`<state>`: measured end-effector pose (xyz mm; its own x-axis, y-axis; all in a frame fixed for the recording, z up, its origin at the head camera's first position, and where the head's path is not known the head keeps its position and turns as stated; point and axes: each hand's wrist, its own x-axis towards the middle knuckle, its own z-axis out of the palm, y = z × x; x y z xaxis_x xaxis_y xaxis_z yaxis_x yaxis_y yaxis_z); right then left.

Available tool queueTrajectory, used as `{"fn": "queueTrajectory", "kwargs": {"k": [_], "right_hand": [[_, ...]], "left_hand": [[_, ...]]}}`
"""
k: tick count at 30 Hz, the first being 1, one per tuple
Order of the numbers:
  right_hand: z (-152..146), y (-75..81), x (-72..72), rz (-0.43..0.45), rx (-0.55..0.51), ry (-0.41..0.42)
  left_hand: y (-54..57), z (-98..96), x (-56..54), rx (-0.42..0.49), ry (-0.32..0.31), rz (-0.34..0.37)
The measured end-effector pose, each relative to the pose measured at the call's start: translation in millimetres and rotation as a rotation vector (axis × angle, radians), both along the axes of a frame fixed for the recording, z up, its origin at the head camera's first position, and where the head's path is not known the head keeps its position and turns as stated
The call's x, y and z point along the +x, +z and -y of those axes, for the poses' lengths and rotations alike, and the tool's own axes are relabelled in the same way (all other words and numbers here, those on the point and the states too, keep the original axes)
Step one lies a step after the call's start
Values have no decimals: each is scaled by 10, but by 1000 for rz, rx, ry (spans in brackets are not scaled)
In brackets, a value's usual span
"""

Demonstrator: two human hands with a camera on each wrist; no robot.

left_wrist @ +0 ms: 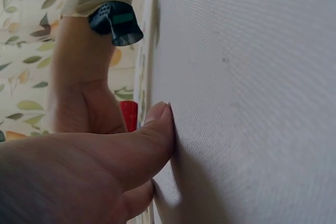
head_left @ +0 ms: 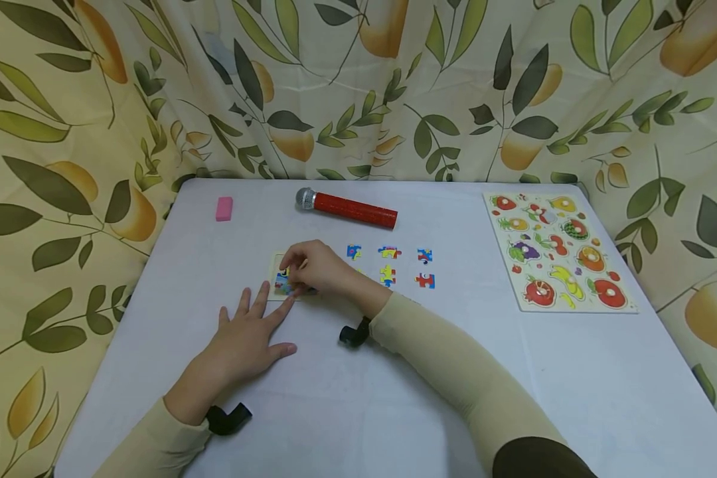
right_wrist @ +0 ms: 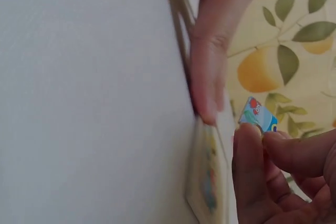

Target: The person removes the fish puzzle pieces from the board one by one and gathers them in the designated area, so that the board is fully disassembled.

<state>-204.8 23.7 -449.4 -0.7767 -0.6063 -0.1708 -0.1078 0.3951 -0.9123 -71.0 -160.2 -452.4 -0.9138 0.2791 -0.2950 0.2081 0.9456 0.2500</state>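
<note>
My right hand (head_left: pixel 319 269) is over a small puzzle board (head_left: pixel 273 269) with a pale rim. Between its thumb and finger it pinches a puzzle piece (right_wrist: pixel 257 113), blue with a red figure on it, raised above the board in the right wrist view. My left hand (head_left: pixel 243 345) rests palm down on the table with fingers spread, its fingertips right at the board's near edge. Part of the board's picture shows; my right hand hides the rest. Several loose puzzle pieces (head_left: pixel 425 281) lie in rows to the right of the board.
A red microphone (head_left: pixel 355 210) with a silver head lies behind the pieces. At the back left is a pink block (head_left: pixel 224 208). A fruit picture board (head_left: pixel 558 255) lies at the right of the white-covered table (head_left: pixel 454 372). Patterned curtains (head_left: pixel 358 86) hang behind.
</note>
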Motion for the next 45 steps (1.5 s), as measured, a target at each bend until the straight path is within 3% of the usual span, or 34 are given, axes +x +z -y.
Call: {"fn": "queueTrajectory", "kwargs": {"k": [9, 16, 31, 45], "right_hand": [[-377, 171, -60, 12, 9, -96], [-714, 260, 17, 51, 86, -173], [-1045, 135, 322, 106, 239, -179], [-1062, 35, 424, 52, 283, -174]], "left_hand": [[-41, -3, -16, -12, 8, 6], [-36, -15, -12, -17, 14, 6], [1, -44, 10, -7, 24, 0], [-22, -33, 6, -11, 20, -5]]}}
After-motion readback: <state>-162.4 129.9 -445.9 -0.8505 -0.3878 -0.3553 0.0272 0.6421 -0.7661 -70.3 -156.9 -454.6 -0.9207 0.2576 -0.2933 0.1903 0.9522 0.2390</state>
